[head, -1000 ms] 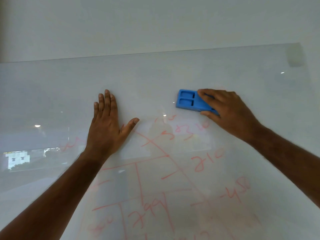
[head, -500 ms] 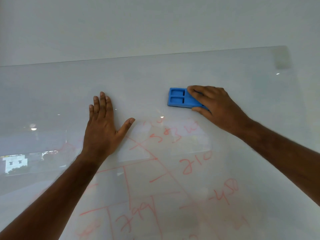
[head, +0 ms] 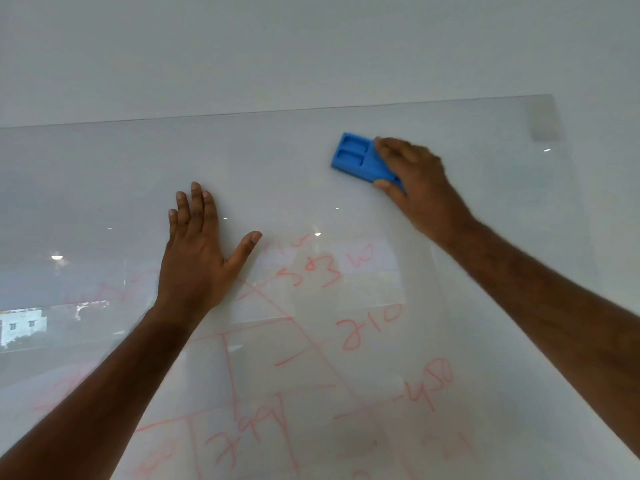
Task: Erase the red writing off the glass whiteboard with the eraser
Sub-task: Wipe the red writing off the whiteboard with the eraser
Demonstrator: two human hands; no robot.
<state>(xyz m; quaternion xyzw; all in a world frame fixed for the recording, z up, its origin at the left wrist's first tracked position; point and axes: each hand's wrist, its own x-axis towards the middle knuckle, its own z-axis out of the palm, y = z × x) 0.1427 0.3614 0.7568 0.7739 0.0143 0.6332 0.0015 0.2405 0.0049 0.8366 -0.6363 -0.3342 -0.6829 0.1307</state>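
The right hand (head: 420, 181) is gripping the blue eraser (head: 360, 161), thumb below and fingers on top, pressing it flat on the board (head: 485, 237) up at one o'clock, near the top edge. The left hand (head: 197, 251) is lying spread wide and flat on the glass, bracing at nine o'clock and holding nothing. The red writing (head: 318, 271) is sitting below, from the centre down to six o'clock, apart from the eraser. Best to be dragging down in firm, overlapping passes, pad kept flat. The glass is glossy, reflecting ceiling lights and a window scene at eight o'clock; a pale wall (head: 311, 46) is rising above.
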